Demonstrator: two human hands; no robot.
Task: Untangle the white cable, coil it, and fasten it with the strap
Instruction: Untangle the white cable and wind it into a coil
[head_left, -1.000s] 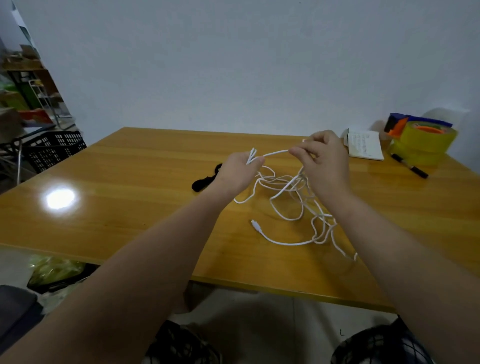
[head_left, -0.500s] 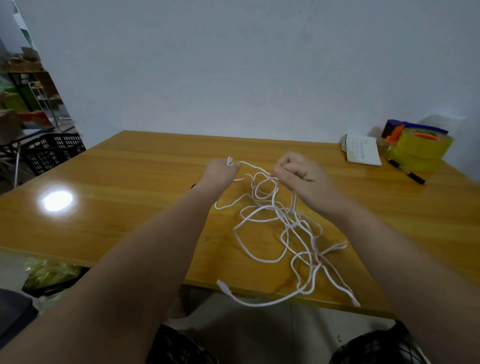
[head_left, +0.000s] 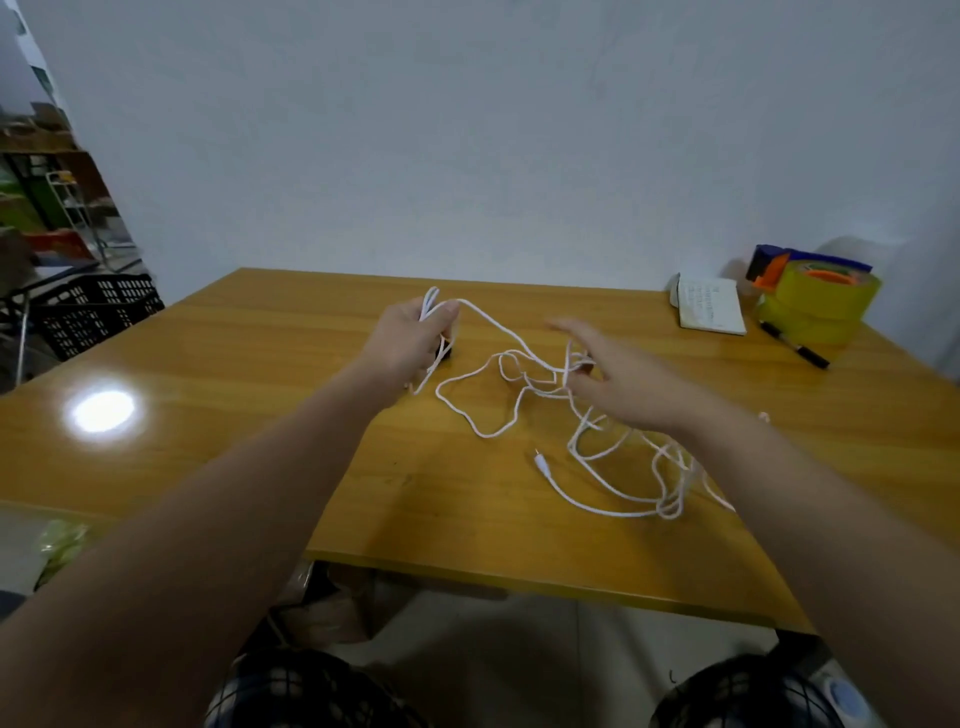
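Well, the left hand (head_left: 410, 340) clenches a bunch of the white cable (head_left: 485, 435) above the table (head_left: 249, 441), and the tangle trails off toward four o'clock. At its three o'clock the right hand (head_left: 628, 387) hovers, fingers spread, grasping nothing.

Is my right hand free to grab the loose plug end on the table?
Probably yes: the right hand is open, and the plug lies uncovered on the table close to it.
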